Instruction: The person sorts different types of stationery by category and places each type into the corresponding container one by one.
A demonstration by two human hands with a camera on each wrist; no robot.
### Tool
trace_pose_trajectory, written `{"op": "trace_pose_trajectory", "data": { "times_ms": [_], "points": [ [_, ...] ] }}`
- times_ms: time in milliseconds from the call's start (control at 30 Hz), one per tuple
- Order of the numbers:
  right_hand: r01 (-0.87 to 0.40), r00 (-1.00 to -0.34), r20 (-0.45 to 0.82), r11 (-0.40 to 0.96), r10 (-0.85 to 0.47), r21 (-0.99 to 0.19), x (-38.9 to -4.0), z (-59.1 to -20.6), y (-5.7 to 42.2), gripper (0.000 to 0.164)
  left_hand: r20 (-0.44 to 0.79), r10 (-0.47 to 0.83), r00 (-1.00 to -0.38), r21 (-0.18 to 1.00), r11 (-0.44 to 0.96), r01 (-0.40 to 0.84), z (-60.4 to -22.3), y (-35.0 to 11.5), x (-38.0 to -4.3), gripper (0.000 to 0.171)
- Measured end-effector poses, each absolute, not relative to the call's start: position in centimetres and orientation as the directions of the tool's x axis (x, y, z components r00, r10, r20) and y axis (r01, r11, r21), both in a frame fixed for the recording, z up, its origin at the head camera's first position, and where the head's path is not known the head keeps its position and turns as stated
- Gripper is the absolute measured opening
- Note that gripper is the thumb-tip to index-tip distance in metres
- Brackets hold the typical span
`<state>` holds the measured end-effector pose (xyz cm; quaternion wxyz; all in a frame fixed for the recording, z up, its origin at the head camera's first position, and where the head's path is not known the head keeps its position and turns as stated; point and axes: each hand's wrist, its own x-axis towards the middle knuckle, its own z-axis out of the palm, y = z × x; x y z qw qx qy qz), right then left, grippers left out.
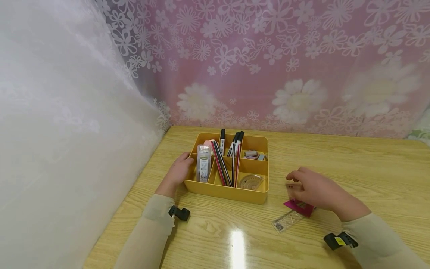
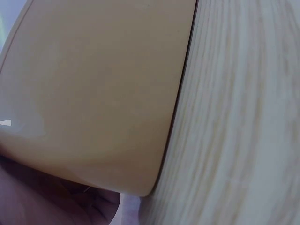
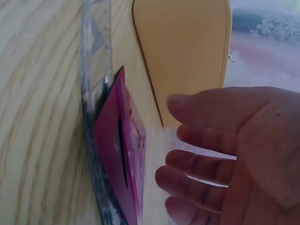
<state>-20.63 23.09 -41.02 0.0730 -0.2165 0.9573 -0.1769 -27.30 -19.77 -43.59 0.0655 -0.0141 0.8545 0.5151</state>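
In the head view, a yellow compartment organizer stands on the table. My left hand grips its left end, the fingertips at the rim; in the left wrist view the fingers lie partly hidden behind the wall of the organizer. Right of the organizer, my right hand hovers with loosely bent fingers and holds nothing. Below it lie a magenta piece like a folded card and a clear ruler. By the fingertips is a clear flat piece, its kind unclear. The right wrist view shows the thumb apart from the magenta piece.
Inside the organizer are a clear labelled container, pencils, black-capped markers, erasers and a protractor. A flowered curtain hangs behind the wooden table, and white cloth hangs at the left.
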Motion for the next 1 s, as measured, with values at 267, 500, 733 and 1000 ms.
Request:
{"op": "trace_pose_trajectory", "data": {
  "times_ms": [267,500,733,1000],
  "points": [
    [-0.359,-0.884,-0.166,0.861,-0.438,-0.36,-20.6,-41.9,24.0,0.058,-0.115,0.043,-0.992,0.877,0.474,-0.081,-43.6,-19.7,-27.3,0.052],
    [-0.304,-0.881,-0.22,0.857,-0.419,-0.415,-20.9,-42.2,24.1,0.055,-0.119,0.046,-0.992,0.878,0.471,-0.083,-43.3,-19.7,-27.1,0.052],
    [-0.296,-0.866,-0.239,0.834,-0.44,-0.466,-21.4,-42.5,24.1,0.04,-0.12,0.042,-0.992,0.877,0.473,-0.086,-43.2,-19.6,-27.0,0.052],
    [-0.268,-0.855,-0.255,0.806,-0.451,-0.528,-22.0,-43.1,24.5,0.041,-0.123,0.041,-0.992,0.877,0.472,-0.089,-43.2,-19.6,-26.9,0.052]
  ]
}}
